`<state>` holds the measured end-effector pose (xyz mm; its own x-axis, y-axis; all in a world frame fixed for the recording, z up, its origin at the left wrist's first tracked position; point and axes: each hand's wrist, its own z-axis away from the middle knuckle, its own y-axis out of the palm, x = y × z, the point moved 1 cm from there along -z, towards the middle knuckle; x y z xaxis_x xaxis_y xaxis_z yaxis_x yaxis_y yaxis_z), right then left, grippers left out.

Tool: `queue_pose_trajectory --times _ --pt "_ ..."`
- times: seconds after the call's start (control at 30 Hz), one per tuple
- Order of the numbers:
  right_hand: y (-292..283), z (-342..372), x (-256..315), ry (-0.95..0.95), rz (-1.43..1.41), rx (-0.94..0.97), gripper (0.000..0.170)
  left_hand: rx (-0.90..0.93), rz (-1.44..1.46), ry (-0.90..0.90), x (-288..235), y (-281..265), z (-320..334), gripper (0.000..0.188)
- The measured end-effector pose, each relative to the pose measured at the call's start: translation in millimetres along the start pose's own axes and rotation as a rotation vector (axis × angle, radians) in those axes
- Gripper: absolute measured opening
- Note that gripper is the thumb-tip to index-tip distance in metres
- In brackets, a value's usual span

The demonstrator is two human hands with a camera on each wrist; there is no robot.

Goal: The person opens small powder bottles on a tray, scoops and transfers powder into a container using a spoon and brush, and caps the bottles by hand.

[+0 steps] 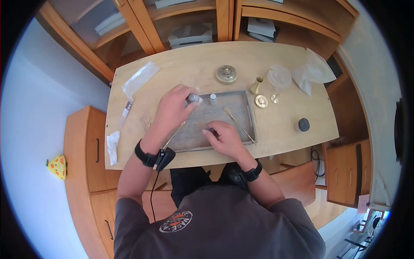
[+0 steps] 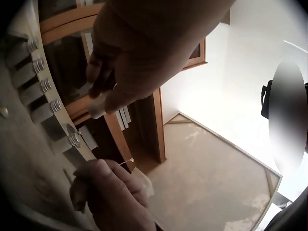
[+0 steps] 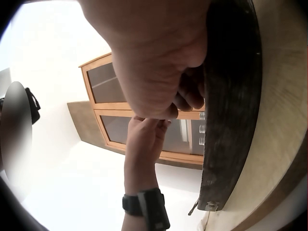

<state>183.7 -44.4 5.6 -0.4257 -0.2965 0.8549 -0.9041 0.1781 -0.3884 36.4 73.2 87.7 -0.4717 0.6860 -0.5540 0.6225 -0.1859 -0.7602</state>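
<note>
My left hand (image 1: pixel 170 105) is over the tray's far left corner. It grips a small whitish vial (image 2: pixel 97 107) between thumb and fingers, tilted in the left wrist view. Beside it, another small vial (image 1: pixel 213 99) stands at the back of the shallow grey tray (image 1: pixel 252 110). Several silver-capped vials (image 2: pixel 44 111) line up in the left wrist view. Low over the tray's front part is my right hand (image 1: pixel 225 139), its fingers loosely curled, with nothing visible between them. A thin brass spoon (image 1: pixel 237 121) leans over the tray's right front edge, close beside that hand.
A brass stick (image 1: pixel 174 135) lies along the tray's left side. Behind the tray stands a pierced brass burner (image 1: pixel 226 74). To the right are a brass vase (image 1: pixel 256 85), a small brass dish (image 1: pixel 261 101) and a dark-lidded jar (image 1: pixel 303 125). White tissue (image 1: pixel 113 146) lies far left.
</note>
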Motion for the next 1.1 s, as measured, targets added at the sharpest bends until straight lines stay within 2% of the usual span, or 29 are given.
queue_pose_trajectory --times 0.03,0.1,0.13,0.2,0.3,0.83,0.93,1.0,1.07,1.1 --pt "-0.1 -0.3 -0.4 -0.021 0.008 -0.013 0.014 0.004 -0.002 0.006 6.1 3.9 -8.0 0.023" --pt "-0.1 0.2 0.0 -0.04 0.016 -0.032 0.013 0.045 -0.24 0.177 16.1 13.8 -19.1 0.022" --pt "0.0 0.3 0.6 -0.061 0.017 -0.041 0.012 0.048 -0.24 0.183 18.9 18.2 -22.1 0.022" --pt "-1.1 0.0 1.2 -0.082 0.02 -0.055 0.011 0.09 -0.291 0.141 23.2 26.2 -27.4 0.021" --pt "-0.9 -0.3 0.9 -0.094 0.032 -0.039 0.01 0.058 -0.328 0.169 29.1 34.2 -29.5 0.025" --pt "0.7 1.0 -0.8 -0.114 0.004 -0.046 0.007 0.099 -0.319 0.097 43.0 53.0 -31.8 0.029" --pt "-5.2 6.1 3.9 -0.134 -0.008 -0.096 0.006 0.081 -0.285 0.116 36.2 39.6 -22.8 0.032" --pt "-18.6 7.4 8.5 -0.16 0.002 -0.135 0.006 -0.058 -0.13 0.128 26.7 15.0 -10.0 0.032" --pt "-42.5 13.7 9.0 -0.209 0.295 -0.349 0.011 -0.158 -0.106 0.034 22.2 -8.0 16.7 0.032" --pt "-54.1 15.1 7.2 -0.205 0.299 -0.334 0.011 -0.179 -0.134 -0.024 20.7 -17.6 32.7 0.03"
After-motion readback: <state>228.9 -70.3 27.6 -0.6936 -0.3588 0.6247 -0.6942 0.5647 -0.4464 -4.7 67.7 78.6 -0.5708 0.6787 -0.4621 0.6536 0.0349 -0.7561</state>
